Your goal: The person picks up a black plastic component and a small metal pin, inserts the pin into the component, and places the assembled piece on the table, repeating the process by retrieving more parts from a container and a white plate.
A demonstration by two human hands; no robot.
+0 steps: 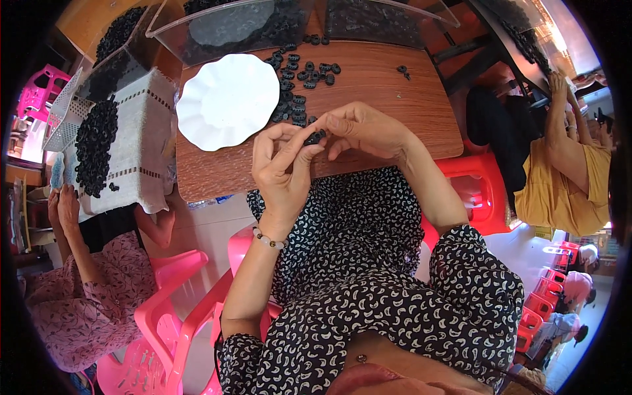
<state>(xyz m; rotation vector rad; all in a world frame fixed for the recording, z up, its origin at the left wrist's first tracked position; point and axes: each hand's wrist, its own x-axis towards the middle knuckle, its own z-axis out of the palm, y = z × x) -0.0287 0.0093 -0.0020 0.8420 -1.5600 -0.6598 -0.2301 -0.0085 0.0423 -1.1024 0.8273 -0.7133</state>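
Over the table's near edge, my left hand pinches a small black ribbed plastic part between thumb and index finger. My right hand is close against it, thumb and fingers bent together at the part's right side. Whatever lies between those right fingertips is hidden. Just beyond my hands, several similar black plastic parts lie loose on the brown wooden table. A white scalloped plate rests to their left, its surface bare.
Clear bins of black parts stand along the far edge. Two small black pieces lie at the table's right. Leftward, a cloth-covered table bears a black pile. Co-workers sit on both sides; a pink chair stands left, a red one right.
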